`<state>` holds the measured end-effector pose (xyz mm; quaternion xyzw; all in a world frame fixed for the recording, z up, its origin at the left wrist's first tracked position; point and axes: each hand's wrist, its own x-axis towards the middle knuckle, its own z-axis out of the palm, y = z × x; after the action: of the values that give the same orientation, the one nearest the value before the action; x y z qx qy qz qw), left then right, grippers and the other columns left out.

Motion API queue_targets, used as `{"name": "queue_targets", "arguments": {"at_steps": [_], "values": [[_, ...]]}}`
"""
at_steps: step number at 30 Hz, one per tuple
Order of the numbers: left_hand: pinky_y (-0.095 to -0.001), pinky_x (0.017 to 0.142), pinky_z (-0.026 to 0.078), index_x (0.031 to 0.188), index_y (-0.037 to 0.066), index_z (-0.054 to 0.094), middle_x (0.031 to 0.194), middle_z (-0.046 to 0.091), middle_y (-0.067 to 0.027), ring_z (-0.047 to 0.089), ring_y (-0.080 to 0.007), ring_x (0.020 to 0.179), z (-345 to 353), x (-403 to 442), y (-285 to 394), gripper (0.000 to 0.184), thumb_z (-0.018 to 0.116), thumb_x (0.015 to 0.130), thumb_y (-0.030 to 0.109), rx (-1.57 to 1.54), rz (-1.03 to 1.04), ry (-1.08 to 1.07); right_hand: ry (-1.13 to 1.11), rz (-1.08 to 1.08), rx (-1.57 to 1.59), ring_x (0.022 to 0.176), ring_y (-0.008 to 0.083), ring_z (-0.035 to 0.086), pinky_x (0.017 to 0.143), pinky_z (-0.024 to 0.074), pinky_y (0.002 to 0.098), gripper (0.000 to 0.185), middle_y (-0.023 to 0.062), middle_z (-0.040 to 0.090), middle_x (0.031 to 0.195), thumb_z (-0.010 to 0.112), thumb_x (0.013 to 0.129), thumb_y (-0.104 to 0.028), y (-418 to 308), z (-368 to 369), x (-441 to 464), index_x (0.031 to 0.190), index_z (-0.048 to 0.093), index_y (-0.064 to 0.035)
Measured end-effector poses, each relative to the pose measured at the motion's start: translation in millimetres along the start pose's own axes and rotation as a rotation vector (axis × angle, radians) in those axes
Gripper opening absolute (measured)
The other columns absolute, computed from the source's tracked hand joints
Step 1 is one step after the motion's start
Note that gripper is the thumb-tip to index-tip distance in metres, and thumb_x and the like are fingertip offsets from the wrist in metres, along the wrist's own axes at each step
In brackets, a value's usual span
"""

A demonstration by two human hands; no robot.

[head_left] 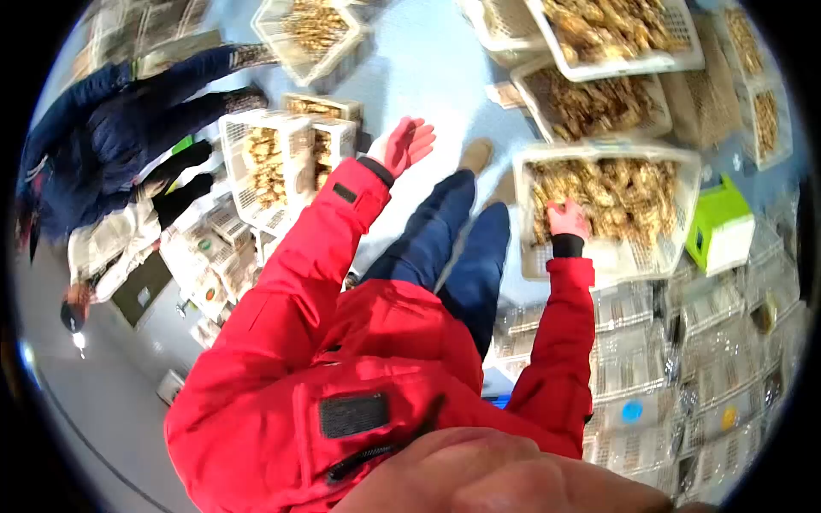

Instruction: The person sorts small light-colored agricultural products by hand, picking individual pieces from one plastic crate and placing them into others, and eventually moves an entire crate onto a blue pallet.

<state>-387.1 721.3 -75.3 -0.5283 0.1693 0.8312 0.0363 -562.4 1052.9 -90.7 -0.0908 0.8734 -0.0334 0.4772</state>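
My left hand (406,147) is held out over the blue floor, palm showing and fingers stretched, with nothing in it. To its left stands a white plastic basket (293,162) with golden-brown knobbly pieces inside. My right hand (567,220) reaches into a larger white basket (609,272), at the left part of a heap of similar knobbly pieces (629,192). Its fingers curl down against the heap; what they grip is hidden. The exact kind of the pieces is too blurred to tell.
More filled baskets (633,73) are stacked beyond the right one. A bright green and white box (720,229) stands beside it. Stacked lidded crates (629,368) fill the lower right. A co-worker in dark clothing (111,128) bends over baskets at the left; another person (107,248) is below.
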Motion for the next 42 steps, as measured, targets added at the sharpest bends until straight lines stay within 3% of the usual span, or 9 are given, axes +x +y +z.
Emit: {"name": "queue_targets", "arguments": {"at_steps": [4,11,13,18,21,27,34,39,42], "values": [[-0.0356,0.082,0.044,0.114,0.004,0.044,0.109,0.053,-0.0112,0.054,-0.0227,0.096,17,-18,-97,0.042,0.048,0.085,0.034,-0.011,-0.216,-0.104,-0.070,0.112,-0.150,0.093,0.0320,0.054,0.079,0.0427,0.0391,0.051,0.0171,0.056,0.101,0.050,0.071,-0.047,83,48,-15,0.105,0.054,-0.0084],[-0.0325,0.079,0.044,0.110,0.006,0.047,0.102,0.056,-0.0078,0.055,-0.0189,0.091,36,-35,-152,0.039,0.049,0.085,0.035,0.150,-0.418,-0.087,0.259,-0.237,-0.219,0.083,0.0258,0.059,0.068,0.0458,0.0377,0.040,0.0107,0.061,0.087,0.055,0.074,-0.042,9,54,60,0.102,0.052,-0.0136],[-0.0323,0.079,0.044,0.110,0.006,0.047,0.102,0.056,-0.0078,0.055,-0.0189,0.091,38,-40,-152,0.039,0.049,0.085,0.036,0.182,-0.441,-0.058,0.027,-0.094,-0.418,0.081,0.0243,0.059,0.064,0.0464,0.0377,0.046,0.0114,0.059,0.091,0.063,0.067,-0.039,-14,40,67,0.103,0.051,-0.0140],[-0.0325,0.079,0.044,0.112,0.006,0.046,0.104,0.055,-0.0086,0.055,-0.0193,0.092,35,-43,-147,0.042,0.050,0.084,0.036,0.271,-0.384,-0.009,0.225,-0.251,-0.539,0.071,0.0195,0.062,0.054,0.0459,0.0339,0.018,0.0016,0.064,0.078,0.042,0.080,-0.017,42,77,65,0.079,0.060,-0.0122],[-0.0326,0.079,0.044,0.114,0.005,0.044,0.105,0.054,-0.0097,0.054,-0.0195,0.094,32,-44,-147,0.046,0.050,0.083,0.038,0.246,-0.373,-0.037,-0.005,-0.293,-0.491,0.069,0.0252,0.060,0.055,0.0449,0.0374,0.027,0.0067,0.062,0.079,0.045,0.079,-0.035,73,69,30,0.087,0.057,-0.0131],[-0.0328,0.082,0.043,0.114,0.005,0.045,0.105,0.055,-0.0086,0.054,-0.0188,0.094,36,-45,-159,0.041,0.049,0.085,0.034,0.213,-0.416,-0.073,0.464,0.006,-0.068,0.079,0.0293,0.059,0.066,0.0457,0.0409,0.041,0.0113,0.061,0.086,0.052,0.075,-0.042,28,-22,58,0.104,0.051,-0.0133],[-0.0320,0.082,0.043,0.114,0.004,0.045,0.106,0.055,-0.0093,0.054,-0.0189,0.094,70,-42,-157,0.042,0.049,0.085,0.034,0.239,-0.384,-0.151,0.249,0.000,-0.118,0.086,0.0284,0.058,0.073,0.0451,0.0407,0.038,0.0120,0.061,0.093,0.050,0.074,-0.045,25,-17,67,0.089,0.057,-0.0116],[-0.0316,0.079,0.044,0.114,0.003,0.045,0.104,0.056,-0.0102,0.056,-0.0189,0.091,85,-42,-166,0.041,0.048,0.086,0.032,0.221,-0.382,-0.204,-0.081,0.111,0.068,0.095,0.0282,0.055,0.080,0.0424,0.0369,0.060,0.0137,0.057,0.104,0.053,0.068,-0.055,56,12,-15,0.110,0.052,-0.0126],[-0.0315,0.080,0.044,0.115,0.003,0.044,0.104,0.056,-0.0103,0.055,-0.0192,0.092,89,-43,-174,0.042,0.048,0.086,0.033,0.271,-0.419,-0.144,0.231,0.169,0.181,0.099,0.0292,0.052,0.081,0.0412,0.0382,0.067,0.0153,0.055,0.107,0.054,0.068,-0.054,64,19,7,0.117,0.046,-0.0094]]}}
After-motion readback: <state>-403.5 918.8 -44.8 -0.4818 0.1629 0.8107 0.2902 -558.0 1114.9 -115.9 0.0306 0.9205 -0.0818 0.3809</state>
